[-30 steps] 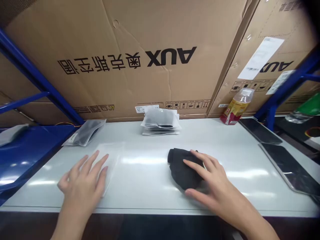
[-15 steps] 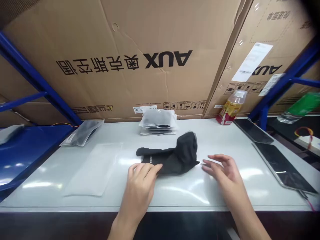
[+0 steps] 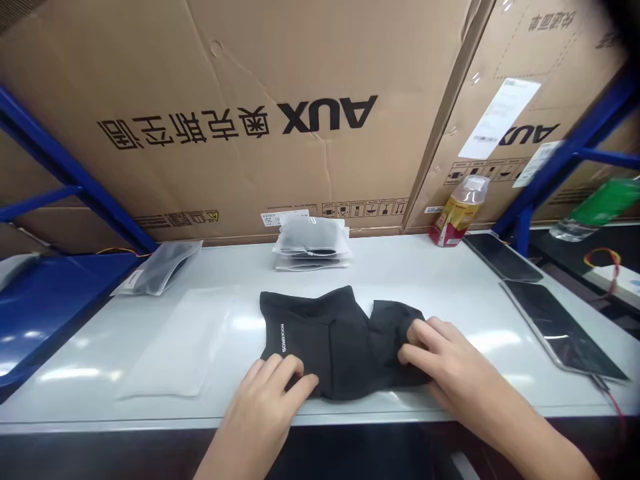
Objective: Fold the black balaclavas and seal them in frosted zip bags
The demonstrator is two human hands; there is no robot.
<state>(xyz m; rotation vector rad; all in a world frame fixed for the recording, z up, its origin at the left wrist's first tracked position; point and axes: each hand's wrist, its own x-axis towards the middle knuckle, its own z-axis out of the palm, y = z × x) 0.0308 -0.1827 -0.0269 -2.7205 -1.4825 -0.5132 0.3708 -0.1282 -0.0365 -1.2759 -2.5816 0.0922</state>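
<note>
A black fabric garment (image 3: pixel 345 347) with white ROCKBROS lettering lies spread on the white table (image 3: pixel 360 261). I cannot make out its exact kind. My left hand (image 3: pixel 270 393) is at its near left edge, fingers curled onto the cloth with the thumb along the border. On the right end, where the cloth is bunched, my right hand (image 3: pixel 435 353) has its curled fingers closed on the fabric. Left of the garment lies a flat, translucent white bag (image 3: pixel 173 353), with neither hand on it.
Several packed translucent pouches (image 3: pixel 313 245) are stacked at the back. Another pouch (image 3: pixel 157 268) lies back left. A drink bottle (image 3: pixel 459 212) and two dark phone-like devices (image 3: pixel 565 333) stand or lie at the right. Large cardboard boxes (image 3: pixel 250 60) rise behind.
The garment has gone from folded and bunched to spread wider, nearer the front edge. My right hand has moved onto its right end, having been apart. My left hand has shifted slightly nearer me.
</note>
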